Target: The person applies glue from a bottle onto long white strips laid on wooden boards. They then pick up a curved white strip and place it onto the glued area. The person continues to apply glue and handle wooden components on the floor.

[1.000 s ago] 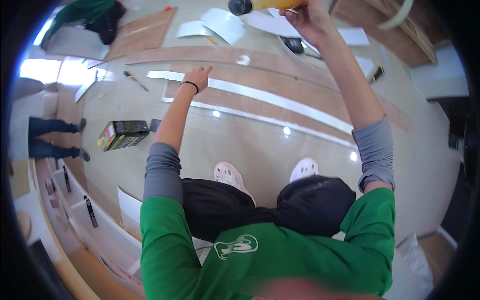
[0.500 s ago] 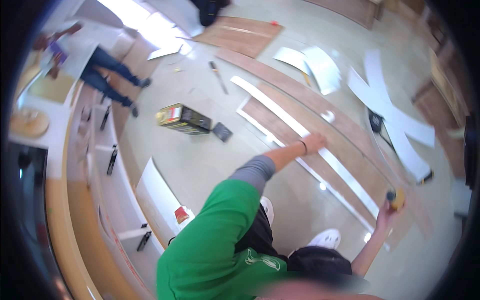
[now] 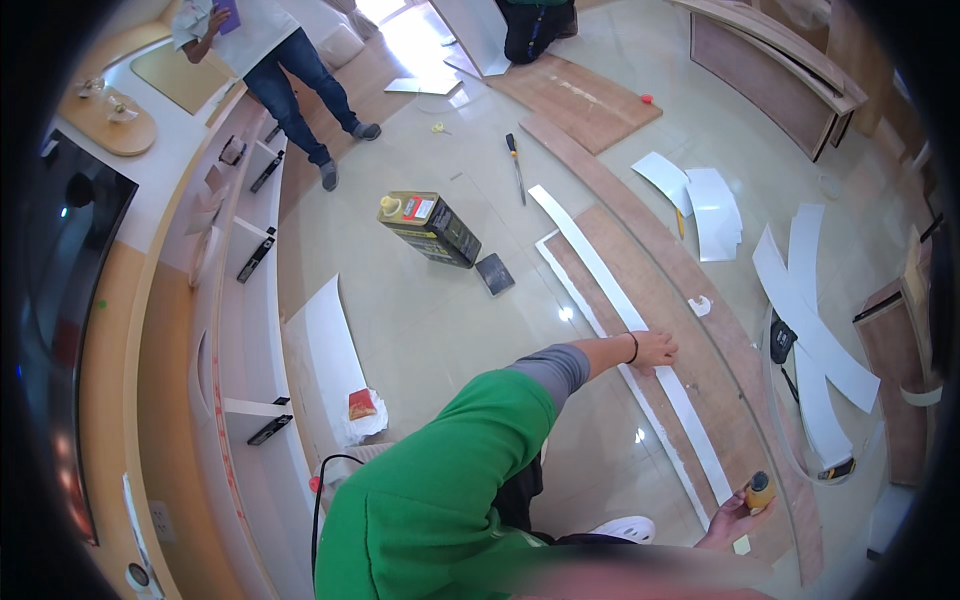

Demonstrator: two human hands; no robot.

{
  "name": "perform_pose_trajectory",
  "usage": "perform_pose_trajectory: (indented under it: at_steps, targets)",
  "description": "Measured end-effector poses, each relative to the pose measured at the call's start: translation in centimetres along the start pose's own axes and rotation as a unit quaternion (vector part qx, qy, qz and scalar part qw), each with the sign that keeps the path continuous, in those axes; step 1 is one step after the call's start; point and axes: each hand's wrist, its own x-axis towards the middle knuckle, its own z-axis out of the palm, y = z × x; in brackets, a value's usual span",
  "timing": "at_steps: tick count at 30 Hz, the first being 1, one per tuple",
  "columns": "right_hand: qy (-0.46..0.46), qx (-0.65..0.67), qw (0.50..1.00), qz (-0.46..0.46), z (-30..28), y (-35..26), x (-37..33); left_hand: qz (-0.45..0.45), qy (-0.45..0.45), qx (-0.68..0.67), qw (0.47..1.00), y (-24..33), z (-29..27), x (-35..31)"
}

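A long white strip (image 3: 600, 270) lies along a brown wooden board (image 3: 690, 330) on the floor. Partway along it, my left hand (image 3: 655, 350) presses down, its curled fingers over the strip. Close to the strip's near end, my right hand (image 3: 735, 518) grips a yellow, rounded thing with a dark round end (image 3: 761, 488); I cannot make out its exact kind. Another narrow white edge (image 3: 585, 300) runs along the board's left side. A curved brown panel strip (image 3: 640, 220) lies along the right of the board.
Left of the board stand a rectangular metal can (image 3: 430, 228) and a dark flat block (image 3: 495, 274). A long-handled tool (image 3: 516, 165) lies beyond. White sheet pieces (image 3: 800, 320) and a black tape measure (image 3: 783, 340) lie right. A person (image 3: 300, 75) stands far left; another (image 3: 535, 30) kneels behind.
The view has turned, and the scene sits farther right and lower. My left hand stays on the white strip. My right hand still holds the yellow thing, now nearer the strip's near end.
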Motion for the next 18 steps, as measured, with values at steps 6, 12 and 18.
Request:
perform_pose_trajectory:
  at_steps: [6, 12, 18]
  targets:
    - [-0.003, 0.001, 1.000, 0.003, -0.8, 0.1, 0.0, -0.030, -0.020, -0.002, 0.999, 0.5, -0.1, 0.9]
    - [-0.006, 0.014, 1.000, 0.013, -2.8, -0.3, 0.6, -0.062, -0.062, -0.003, 0.996, 1.1, -0.5, 2.0]
    - [0.018, 0.019, 1.000, 0.002, -5.0, -0.6, 0.9, -0.130, -0.100, -0.031, 0.986, -1.0, -1.2, 0.3]
